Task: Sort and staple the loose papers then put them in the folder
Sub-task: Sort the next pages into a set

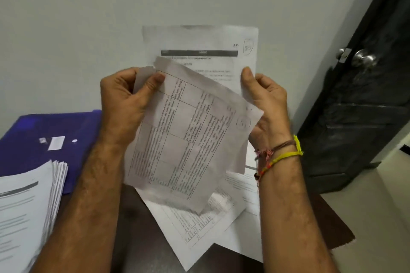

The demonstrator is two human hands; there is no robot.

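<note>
Nearest, a sorted stack [26, 201] is lying at the bench's [137, 217] left edge, loose sheets [199, 228] spreading beneath the raised hands. The left hand [124, 97] is pinching a tilted table-printed sheet [184, 135], its long axis slanting; the right hand [266, 99] is pinching an upright text page [204, 46] behind. Farther left, the purple folder [51, 131] is lying flat.

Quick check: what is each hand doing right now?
Left hand: pinches the table-printed sheet.
Right hand: grips the upright page.
</note>
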